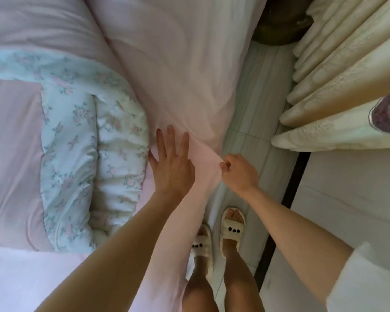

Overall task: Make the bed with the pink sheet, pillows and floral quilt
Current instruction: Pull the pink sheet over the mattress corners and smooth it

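Your feet in cream slippers [232, 230] stand on the pale floor [254, 113] just beside the bed. Your right hand [239, 173] is closed in a pinch on the edge of the pink sheet [189, 86], thumb and fingers gripping the fabric where it hangs over the side. Your left hand [172, 163] lies flat on the sheet, fingers spread, holding nothing. Just left of that hand, the floral quilt [77, 122] sits bunched and folded on the bed. Farther on, the sheet runs smooth up the mattress. Cream curtains [338, 75] hang to your right.
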{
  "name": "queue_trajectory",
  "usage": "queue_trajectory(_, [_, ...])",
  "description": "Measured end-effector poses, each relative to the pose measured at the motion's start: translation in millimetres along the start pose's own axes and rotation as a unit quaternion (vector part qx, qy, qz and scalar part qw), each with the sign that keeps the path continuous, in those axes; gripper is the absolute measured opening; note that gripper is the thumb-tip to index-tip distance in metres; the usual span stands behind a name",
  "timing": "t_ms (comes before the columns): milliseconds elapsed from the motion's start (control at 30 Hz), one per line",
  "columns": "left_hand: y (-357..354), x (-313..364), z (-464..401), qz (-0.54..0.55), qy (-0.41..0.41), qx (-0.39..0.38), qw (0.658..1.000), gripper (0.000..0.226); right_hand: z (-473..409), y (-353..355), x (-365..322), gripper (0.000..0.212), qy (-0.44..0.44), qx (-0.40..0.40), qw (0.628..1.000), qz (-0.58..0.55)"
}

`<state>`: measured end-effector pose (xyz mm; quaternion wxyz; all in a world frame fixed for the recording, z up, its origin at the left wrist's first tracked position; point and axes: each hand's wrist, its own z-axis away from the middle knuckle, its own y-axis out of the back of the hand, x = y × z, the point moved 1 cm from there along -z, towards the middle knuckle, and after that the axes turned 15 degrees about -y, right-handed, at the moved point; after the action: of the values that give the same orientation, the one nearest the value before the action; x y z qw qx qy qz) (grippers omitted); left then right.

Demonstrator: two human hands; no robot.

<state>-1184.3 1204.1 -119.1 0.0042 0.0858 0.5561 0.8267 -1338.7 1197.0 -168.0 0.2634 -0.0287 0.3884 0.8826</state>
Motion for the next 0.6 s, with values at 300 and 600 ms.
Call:
queue_trajectory(300, [18, -8, -57, -0.070, -0.075, 0.034, 0.994, 0.046, -65, 38, -45, 0.046, -0.042, -0.086, 0.963, -0.252])
queue_trajectory(600, [49, -24, -143, -0.044, -0.112, 0.012, 0.993, 0.058, -111, 73, -78, 0.017, -0.048, -0.023, 0.994, -0.092])
